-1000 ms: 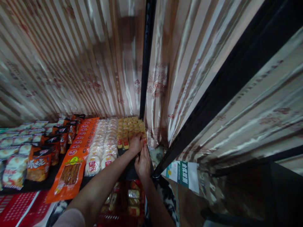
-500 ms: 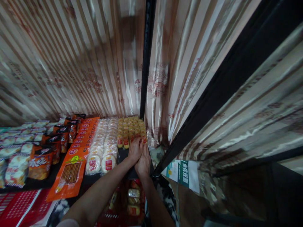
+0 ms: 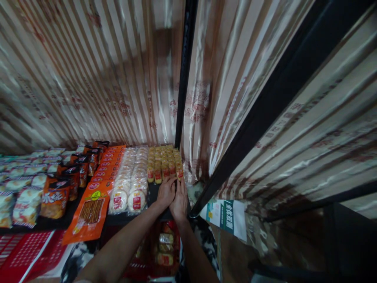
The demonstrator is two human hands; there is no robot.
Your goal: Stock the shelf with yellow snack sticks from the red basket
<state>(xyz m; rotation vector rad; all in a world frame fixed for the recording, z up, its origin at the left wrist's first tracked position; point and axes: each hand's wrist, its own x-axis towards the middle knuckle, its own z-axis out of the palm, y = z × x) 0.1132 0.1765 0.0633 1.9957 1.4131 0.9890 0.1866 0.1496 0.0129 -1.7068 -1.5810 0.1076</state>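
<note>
Small yellow-wrapped cakes with red labels stand in several rows at the right end of the dark shelf. My left hand reaches to the front of these rows, fingers stretched forward at the lower edge of the front packs. Beside it, nearly touching, my right hand lies with its fingers extended toward the front pack at the far right. Neither hand is visibly wrapped round a pack. The fingertips are partly hidden, so how firmly they touch is unclear.
Left of the cakes are round white crackers, orange snack packets, and brown-orange bags. A black post slants at the right. Below are a red basket and more wrapped cakes. A pleated curtain hangs behind.
Both hands have drawn back slightly toward me, uncovering more of the front yellow packs. The view has shifted a little.
</note>
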